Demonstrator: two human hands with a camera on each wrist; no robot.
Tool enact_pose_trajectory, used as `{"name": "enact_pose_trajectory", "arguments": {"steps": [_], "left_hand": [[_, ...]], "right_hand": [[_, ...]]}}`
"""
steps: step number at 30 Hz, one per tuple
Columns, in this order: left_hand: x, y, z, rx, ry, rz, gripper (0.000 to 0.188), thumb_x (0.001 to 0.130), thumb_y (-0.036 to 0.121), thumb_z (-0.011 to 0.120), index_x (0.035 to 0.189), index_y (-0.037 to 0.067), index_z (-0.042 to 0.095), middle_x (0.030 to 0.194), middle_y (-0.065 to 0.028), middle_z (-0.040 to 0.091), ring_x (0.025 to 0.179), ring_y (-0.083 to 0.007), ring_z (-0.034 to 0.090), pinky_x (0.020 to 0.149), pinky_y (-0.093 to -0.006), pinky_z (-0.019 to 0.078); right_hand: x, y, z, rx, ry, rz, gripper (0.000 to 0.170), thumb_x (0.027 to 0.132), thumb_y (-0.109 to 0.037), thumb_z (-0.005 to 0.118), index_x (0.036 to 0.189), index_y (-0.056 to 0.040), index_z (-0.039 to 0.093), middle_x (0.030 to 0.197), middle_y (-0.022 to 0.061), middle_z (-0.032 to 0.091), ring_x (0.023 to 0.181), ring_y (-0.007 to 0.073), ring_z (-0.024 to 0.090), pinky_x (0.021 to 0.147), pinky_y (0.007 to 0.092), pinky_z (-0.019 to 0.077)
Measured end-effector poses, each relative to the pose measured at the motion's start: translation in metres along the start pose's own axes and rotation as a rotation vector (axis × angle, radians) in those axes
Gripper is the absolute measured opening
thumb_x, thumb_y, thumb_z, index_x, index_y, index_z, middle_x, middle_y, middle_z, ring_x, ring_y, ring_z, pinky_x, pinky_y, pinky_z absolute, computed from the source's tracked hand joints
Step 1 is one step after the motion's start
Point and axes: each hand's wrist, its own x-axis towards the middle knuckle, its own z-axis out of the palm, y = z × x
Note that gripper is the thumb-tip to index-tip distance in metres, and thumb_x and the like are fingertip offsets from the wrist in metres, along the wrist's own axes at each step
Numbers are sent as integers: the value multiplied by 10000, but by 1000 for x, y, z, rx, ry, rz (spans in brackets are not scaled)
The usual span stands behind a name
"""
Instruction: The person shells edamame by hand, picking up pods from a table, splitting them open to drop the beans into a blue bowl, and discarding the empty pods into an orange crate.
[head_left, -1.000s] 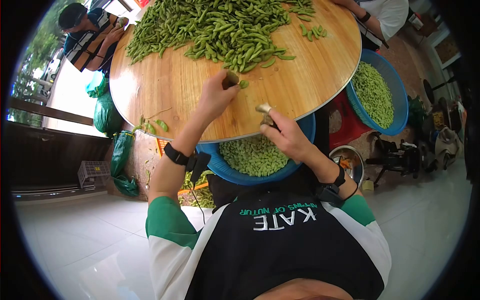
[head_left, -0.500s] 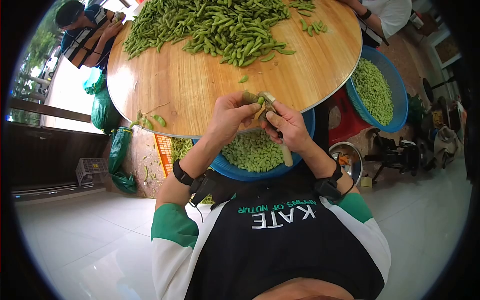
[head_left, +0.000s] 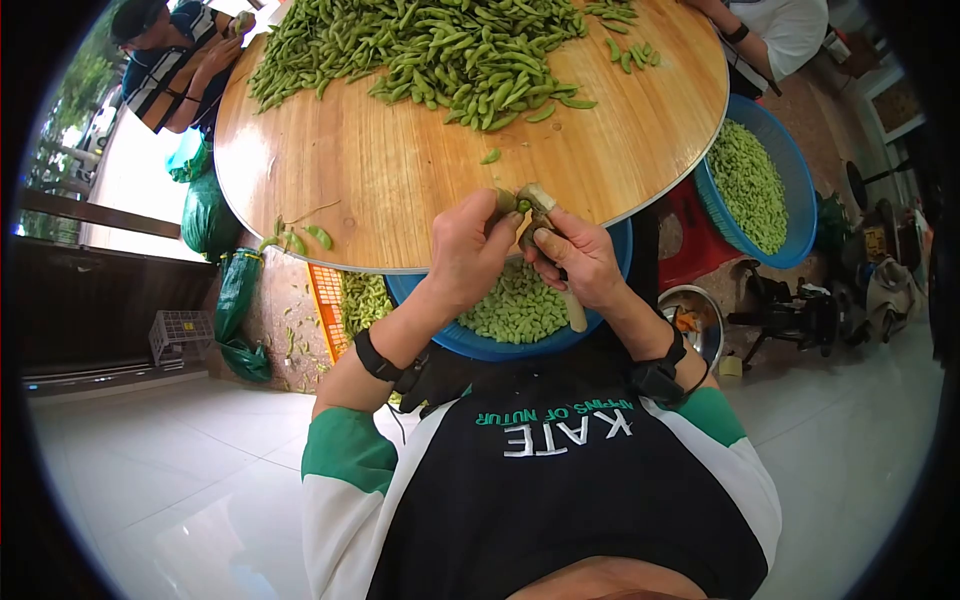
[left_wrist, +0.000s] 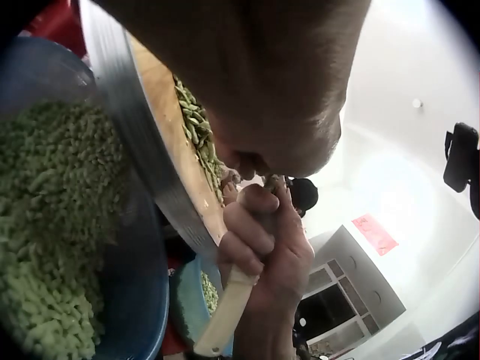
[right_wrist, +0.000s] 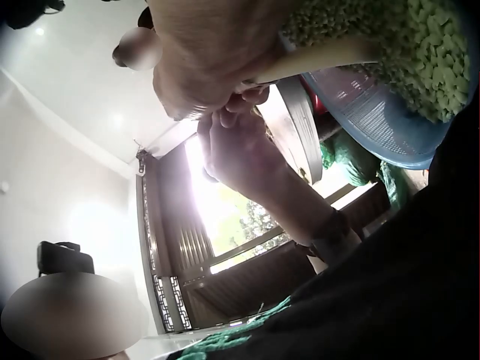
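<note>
In the head view my left hand (head_left: 468,245) pinches a green soybean pod (head_left: 524,206) between thumb and forefinger, close over the table's near edge. Meeting it fingertip to fingertip, my right hand (head_left: 580,255) has its fingers curled round a tool whose slim off-white handle (left_wrist: 229,315) sticks out below the fist; its working end is hidden. Worn coverings sit on the fingertips, one whitish (head_left: 538,197) on the right hand. Beneath both hands is a blue basin (head_left: 615,270) of shelled green beans (head_left: 512,305). A single pod (head_left: 490,156) lies on the wood just beyond.
A large heap of pods (head_left: 440,50) covers the far part of the round wooden table (head_left: 330,150). Another blue basin of beans (head_left: 745,185) stands at right, near a steel bowl (head_left: 692,320). An orange crate (head_left: 328,305) is at left. Two other people sit across the table.
My left hand has come from the tabletop toward me with a pod and met the right hand. The right hand has turned, bringing the tool's handle into view below it.
</note>
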Motion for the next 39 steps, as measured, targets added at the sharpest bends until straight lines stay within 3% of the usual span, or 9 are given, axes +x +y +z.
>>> {"name": "enact_pose_trajectory", "arguments": {"steps": [7, 13, 17, 22, 26, 30, 33, 35, 39], "left_hand": [[1, 1, -2, -305, -72, -253, 28, 851, 3, 590, 851, -25, 586, 707, -77, 634, 515, -115, 539, 467, -240, 403], [17, -12, -17, -1106, -370, -636, 52, 867, 36, 578, 860, -13, 595, 706, -93, 628, 486, -122, 541, 415, -235, 410], [14, -10, -15, -861, -322, -609, 65, 876, 39, 554, 862, -12, 592, 701, -69, 624, 510, -115, 569, 426, -232, 427], [2, 3, -24, -380, -277, -407, 58, 845, 13, 548, 882, -6, 589, 696, -87, 625, 540, -147, 596, 461, -268, 447], [2, 17, -85, 805, -366, -12, 177, 815, 79, 569, 967, 12, 629, 704, -154, 635, 662, -287, 639, 609, -378, 482], [25, 0, -101, 664, -519, -125, 187, 810, 104, 554, 947, 18, 650, 699, -181, 633, 686, -362, 622, 666, -428, 483], [53, -25, -80, 674, -165, -11, 176, 808, 103, 580, 945, 27, 661, 778, -180, 643, 729, -349, 627, 696, -418, 486], [71, -34, -63, 1028, 149, 422, 158, 804, 122, 617, 922, 30, 667, 881, -169, 631, 818, -328, 612, 722, -399, 479], [79, -50, -31, 539, -72, 51, 147, 773, 135, 667, 862, 18, 662, 879, -145, 590, 891, -319, 559, 772, -398, 458]], "right_hand": [[-1, 1, 5, -42, 69, -101, 350, 960, -92, 495, 1304, -26, 492, 783, -7, 571, 522, 16, 424, 440, 155, 324], [-2, 3, -4, -222, -56, -203, 400, 944, -57, 511, 1339, -12, 461, 878, 9, 588, 663, 45, 516, 567, 175, 418], [-8, -2, -5, -163, 24, -100, 461, 917, -50, 564, 1352, 14, 425, 975, 29, 592, 835, 73, 557, 732, 219, 469], [-6, -1, -4, -254, 87, -97, 411, 908, -73, 582, 1289, 21, 461, 902, 18, 581, 769, 57, 532, 678, 199, 448], [-13, -7, -19, -258, 148, 3, 325, 906, -78, 576, 1208, 20, 508, 804, 4, 568, 672, 38, 493, 593, 181, 403], [-11, -6, -20, -220, 166, -19, 302, 907, -91, 579, 1182, 18, 522, 775, 0, 565, 642, 31, 476, 569, 178, 387], [-10, -5, -14, -333, 128, -54, 280, 910, -99, 576, 1162, 14, 531, 768, -1, 564, 647, 34, 474, 573, 180, 388], [-9, -1, -15, -350, 155, -98, 267, 912, -103, 573, 1151, 11, 537, 767, -1, 565, 646, 37, 473, 572, 183, 388], [-12, -2, -16, -364, 163, -82, 272, 912, -105, 578, 1152, 15, 534, 774, 5, 569, 646, 39, 475, 575, 187, 390]]}}
